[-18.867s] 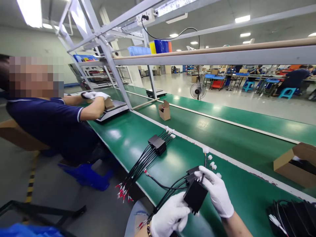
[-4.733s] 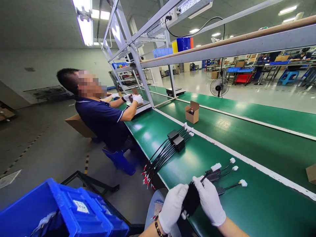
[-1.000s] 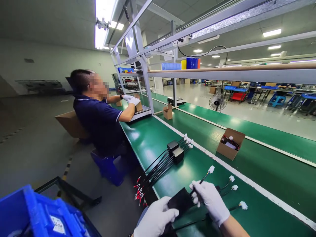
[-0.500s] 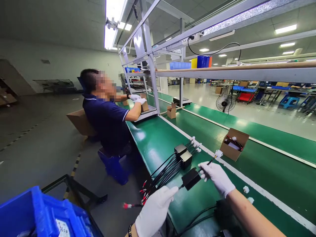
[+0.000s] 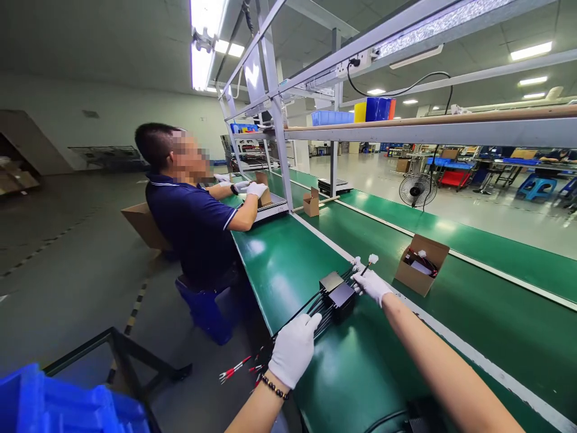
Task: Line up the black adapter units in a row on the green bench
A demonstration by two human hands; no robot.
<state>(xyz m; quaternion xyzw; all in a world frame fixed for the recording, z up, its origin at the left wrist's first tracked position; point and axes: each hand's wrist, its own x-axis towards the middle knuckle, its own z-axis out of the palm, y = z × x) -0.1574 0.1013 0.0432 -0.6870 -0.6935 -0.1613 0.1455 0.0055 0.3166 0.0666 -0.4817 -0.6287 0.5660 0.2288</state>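
My gloved left hand (image 5: 293,349) is closed on a black cable, beside several parallel cables (image 5: 306,305). Red and white wire ends (image 5: 234,369) hang out past the bench's near edge. My gloved right hand (image 5: 372,286) pinches the short cable at the other side, with its white plug connector (image 5: 373,259) sticking up beyond the fingers. Between my hands a black box module (image 5: 342,297) rests on or against the pile, next to another black box module (image 5: 330,281). How the stacked boxes touch underneath is hidden.
An open carton (image 5: 417,273) holding wired parts stands on the green bench (image 5: 279,258). A co-worker (image 5: 189,210) sits at the left, hands at a small carton. Blue bins (image 5: 72,403) are at lower left; more black modules (image 5: 424,415) lie at the bottom edge.
Both hands have moved forward with the black box module, from in front of the pile onto it. The camera view has shifted slightly.
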